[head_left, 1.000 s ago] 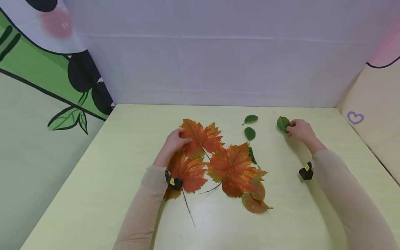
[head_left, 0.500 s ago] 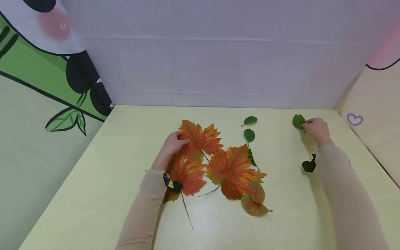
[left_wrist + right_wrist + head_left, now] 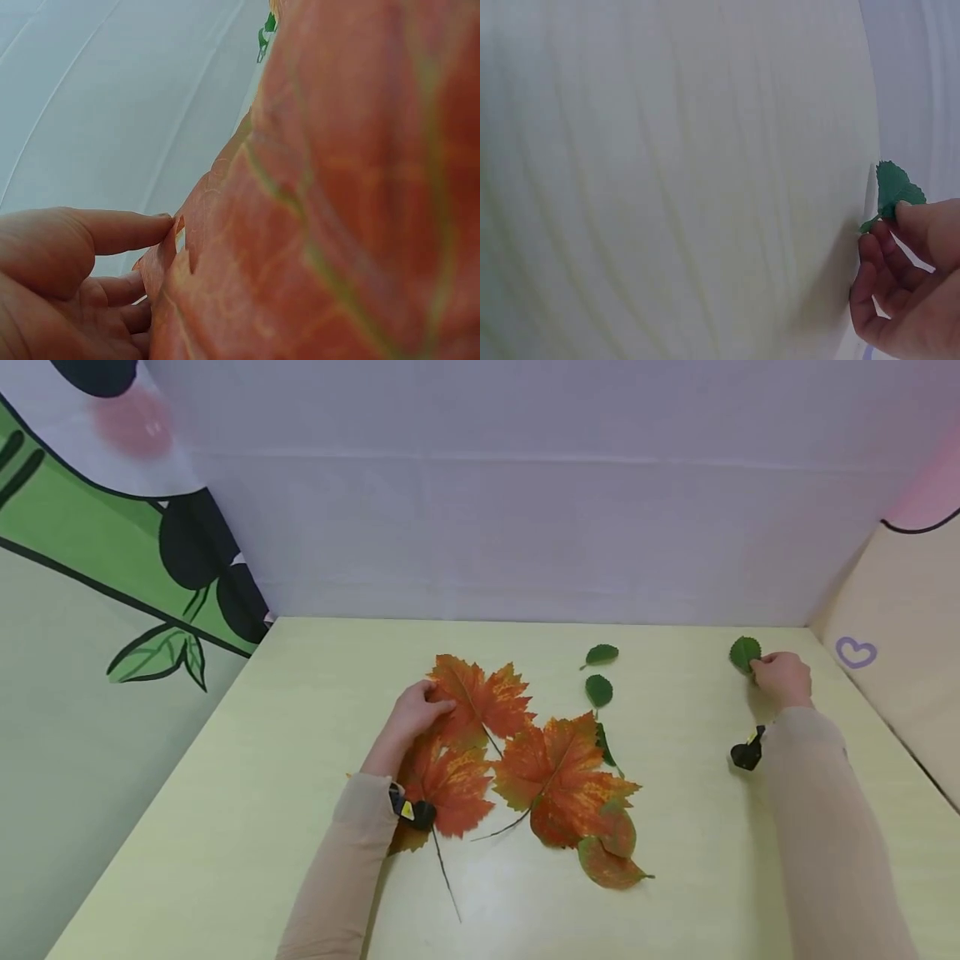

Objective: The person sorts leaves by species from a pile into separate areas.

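Near the table's far right corner, my right hand (image 3: 783, 678) pinches a small green leaf (image 3: 745, 655) between thumb and fingers. The right wrist view shows this serrated leaf (image 3: 897, 187) held by its stem end, just off the tabletop. At the left of the cluster, my left hand (image 3: 414, 714) pinches the edge of the upper orange maple leaf (image 3: 480, 697). Close up in the left wrist view, the thumb of that hand (image 3: 90, 277) meets the leaf's edge, while some fingertips are hidden behind it. Another maple leaf (image 3: 453, 789) lies partly under my left wrist.
A third maple leaf (image 3: 562, 768) overlaps some rounded orange-green leaves (image 3: 611, 864). Beyond it lie small green leaves, one flat (image 3: 602, 654), one round (image 3: 598, 691) and one partly covered (image 3: 604, 746). A pale wall (image 3: 510, 543) borders the table's (image 3: 247, 827) back edge.
My right hand has moved to the right with the green leaf, away from the other leaves. The left hand stays at the maple leaf. The view has tilted up slightly.
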`<state>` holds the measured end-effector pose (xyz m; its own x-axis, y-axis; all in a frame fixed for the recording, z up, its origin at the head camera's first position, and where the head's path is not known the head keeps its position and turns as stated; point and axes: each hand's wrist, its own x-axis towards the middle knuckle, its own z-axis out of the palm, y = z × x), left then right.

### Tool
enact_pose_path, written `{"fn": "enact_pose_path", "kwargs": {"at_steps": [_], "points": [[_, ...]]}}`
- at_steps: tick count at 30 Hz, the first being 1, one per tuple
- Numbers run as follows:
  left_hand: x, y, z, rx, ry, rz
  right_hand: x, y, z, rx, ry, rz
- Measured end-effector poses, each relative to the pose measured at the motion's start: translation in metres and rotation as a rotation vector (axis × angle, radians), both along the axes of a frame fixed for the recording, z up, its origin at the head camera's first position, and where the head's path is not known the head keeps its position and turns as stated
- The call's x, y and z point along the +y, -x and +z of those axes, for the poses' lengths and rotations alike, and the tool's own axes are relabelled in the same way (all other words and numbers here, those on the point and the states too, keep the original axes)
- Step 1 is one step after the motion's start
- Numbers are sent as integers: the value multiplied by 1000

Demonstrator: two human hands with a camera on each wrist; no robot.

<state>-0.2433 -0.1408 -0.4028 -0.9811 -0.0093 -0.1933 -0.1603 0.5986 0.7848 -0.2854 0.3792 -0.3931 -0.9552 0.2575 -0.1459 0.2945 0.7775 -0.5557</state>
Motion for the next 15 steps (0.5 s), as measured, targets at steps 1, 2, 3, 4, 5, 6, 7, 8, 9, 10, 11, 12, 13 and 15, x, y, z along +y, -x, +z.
{"fn": "enact_pose_path", "kwargs": {"at_steps": [1,2,3,4,5,6,7,8,9,10,11,12,13,15], "points": [[0,-1,-1,-5,-3,4,0,0,0,8,-10,0],[0,-1,-1,-10,-10,8,0,0,-1,14,-22,2],[-1,-1,-2,-12,-13,11,0,0,-1,16,-31,0],[-1,-1,-2,-13,-14,11,1,1,-1,15,-39,-1],[-1,-2,-2,-13,-17,11,1,2,-1,11,-47,-7],[0,-1,-2,-11,-19,9,2,2,-1,6,-54,-14],[0,-1,-2,-8,-20,7,3,3,-1,0,-59,-21],[0,-1,-2,-7,-18,6,3,3,-1,-10,-62,-28],[0,-1,-3,-6,-15,3,4,3,-1,-18,-67,-36],[0,-2,-3,-6,-15,2,4,3,-2,-24,-74,-42],[0,-2,-3,-8,-18,3,5,3,-3,-27,-78,-50],[1,-2,-3,-8,-21,4,5,3,-3,-25,-82,-56],[1,-2,-3,-8,-22,5,5,3,-4,-23,-79,-64],[1,-2,-2,-12,-29,6,6,2,-5,-8,-72,-80]]}}
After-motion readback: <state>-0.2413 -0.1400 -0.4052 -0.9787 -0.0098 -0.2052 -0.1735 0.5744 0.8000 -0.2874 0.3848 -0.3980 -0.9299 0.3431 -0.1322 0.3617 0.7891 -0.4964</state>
